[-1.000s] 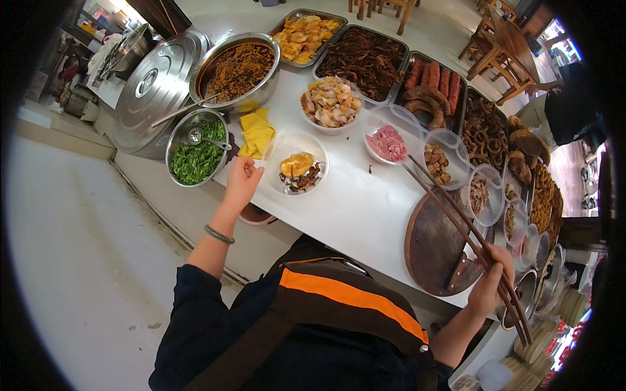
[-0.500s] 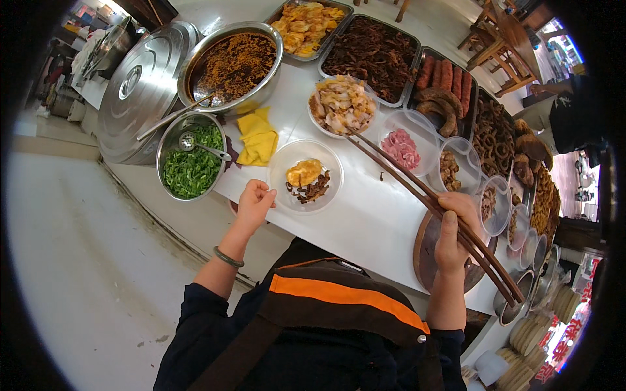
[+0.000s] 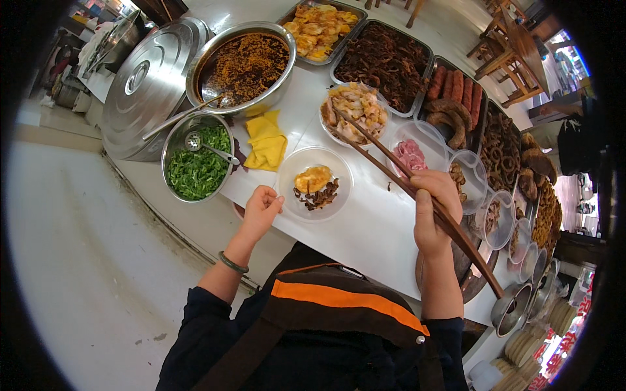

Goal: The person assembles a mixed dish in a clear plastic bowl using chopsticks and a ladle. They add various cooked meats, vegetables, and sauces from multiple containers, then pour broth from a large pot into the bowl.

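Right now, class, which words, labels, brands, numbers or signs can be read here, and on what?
Red characters, bright panel, lower right: partly cut off, not copied here.
Bright window, upper right: any writing too blurred to read.
Egg bowl, chopsticks, yellow cloth: no lettering visible.

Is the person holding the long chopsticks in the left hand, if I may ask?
No, the right hand grips the brown chopsticks, while the left hand is beside a clear plastic bowl.

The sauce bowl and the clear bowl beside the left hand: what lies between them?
In the head view, a yellow cloth lies between the sauce bowl and the clear bowl, with bare white table on its right.
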`<state>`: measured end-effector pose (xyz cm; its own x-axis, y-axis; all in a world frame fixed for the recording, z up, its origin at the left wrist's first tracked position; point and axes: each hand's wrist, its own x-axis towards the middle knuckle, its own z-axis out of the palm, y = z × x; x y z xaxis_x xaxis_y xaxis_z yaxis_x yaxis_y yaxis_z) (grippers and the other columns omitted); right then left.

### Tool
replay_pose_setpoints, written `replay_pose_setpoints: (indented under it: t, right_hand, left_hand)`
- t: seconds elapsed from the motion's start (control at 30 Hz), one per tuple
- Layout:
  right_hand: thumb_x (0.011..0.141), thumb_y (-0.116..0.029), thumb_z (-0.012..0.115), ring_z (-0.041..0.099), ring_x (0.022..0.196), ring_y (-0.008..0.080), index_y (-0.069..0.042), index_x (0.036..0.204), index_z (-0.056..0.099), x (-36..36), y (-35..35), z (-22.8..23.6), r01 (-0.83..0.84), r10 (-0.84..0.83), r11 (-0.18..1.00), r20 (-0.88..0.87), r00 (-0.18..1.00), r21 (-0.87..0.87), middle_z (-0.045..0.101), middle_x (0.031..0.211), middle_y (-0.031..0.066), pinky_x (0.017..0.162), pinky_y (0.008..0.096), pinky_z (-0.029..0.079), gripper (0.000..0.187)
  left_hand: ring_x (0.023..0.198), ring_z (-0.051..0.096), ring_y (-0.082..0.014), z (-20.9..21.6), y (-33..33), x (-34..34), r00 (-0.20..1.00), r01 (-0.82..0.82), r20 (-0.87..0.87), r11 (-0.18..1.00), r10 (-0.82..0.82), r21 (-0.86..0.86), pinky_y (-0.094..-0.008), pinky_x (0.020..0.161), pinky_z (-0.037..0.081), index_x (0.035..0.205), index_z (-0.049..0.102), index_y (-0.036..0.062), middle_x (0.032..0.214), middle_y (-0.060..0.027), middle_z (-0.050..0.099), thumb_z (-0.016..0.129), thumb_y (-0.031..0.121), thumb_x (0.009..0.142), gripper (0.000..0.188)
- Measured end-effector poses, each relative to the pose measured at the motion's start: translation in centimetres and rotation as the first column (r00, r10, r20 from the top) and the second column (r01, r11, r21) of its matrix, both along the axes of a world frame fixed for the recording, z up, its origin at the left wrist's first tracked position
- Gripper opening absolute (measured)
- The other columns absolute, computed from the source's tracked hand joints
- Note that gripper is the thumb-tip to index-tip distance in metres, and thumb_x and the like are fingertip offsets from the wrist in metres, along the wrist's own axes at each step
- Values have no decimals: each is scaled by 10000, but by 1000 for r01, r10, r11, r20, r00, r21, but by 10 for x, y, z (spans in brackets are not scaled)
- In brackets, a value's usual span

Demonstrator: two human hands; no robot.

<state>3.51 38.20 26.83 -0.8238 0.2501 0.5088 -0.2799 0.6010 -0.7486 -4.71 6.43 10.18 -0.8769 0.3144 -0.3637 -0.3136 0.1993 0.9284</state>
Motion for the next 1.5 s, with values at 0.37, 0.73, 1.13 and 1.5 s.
replay_pose_setpoints:
  t: [0.37,0.73,1.13,1.5]
  right_hand:
    - [919,-30,549,584,858,169,23,1007,628,-28,35,-16,130,-130,992,-51,990,-8,635,979,113,783,282,462,129]
    - [814,10,602,650,858,279,-43,930,663,19,31,-9,145,-154,987,125,980,72,676,922,133,787,340,502,141]
    - [851,9,539,621,944,268,35,973,625,37,34,-9,120,-117,981,32,993,-152,652,990,178,877,366,472,151]
    - [807,36,569,618,906,284,17,875,656,-16,14,-10,45,-42,998,50,998,-43,663,906,148,854,363,472,112]
  left_hand:
    - [675,555,-77,-6,4,0,999,-19,-28,1000,20,15,-219,624,464,930,483,21,757,-18,565,624,57,895,150]
    - [693,545,-84,-7,4,-3,1000,-5,-22,1000,5,21,-245,666,476,928,486,47,761,-9,551,592,55,918,107]
    - [689,552,-73,-8,5,-3,999,-50,2,998,50,44,-214,639,473,909,492,28,770,-13,568,622,33,891,132]
    - [690,543,-67,-4,7,-2,999,-47,11,998,46,50,-211,636,459,915,495,32,768,-6,562,625,56,898,133]
